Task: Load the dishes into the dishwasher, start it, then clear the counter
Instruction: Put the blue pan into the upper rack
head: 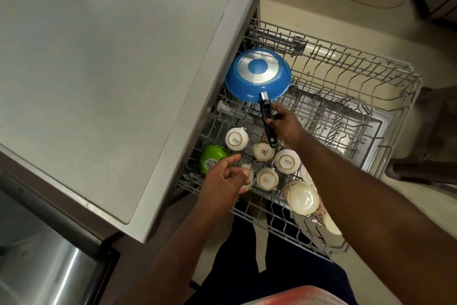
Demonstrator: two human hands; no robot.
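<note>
Grey table (99,57) overhangs the pulled-out dishwasher rack (405,67). The right hand (282,124) grips the upturned blue pan (257,74) by its handle (266,109), which points straight away from the person. Nearer, the left hand (227,176) curls round a white cup (250,178).

Right hand (284,124) grips blue pan (257,74) above rack (371,77).

SISTA is printed under the left cup (237,141) and right cup (287,161)
</note>
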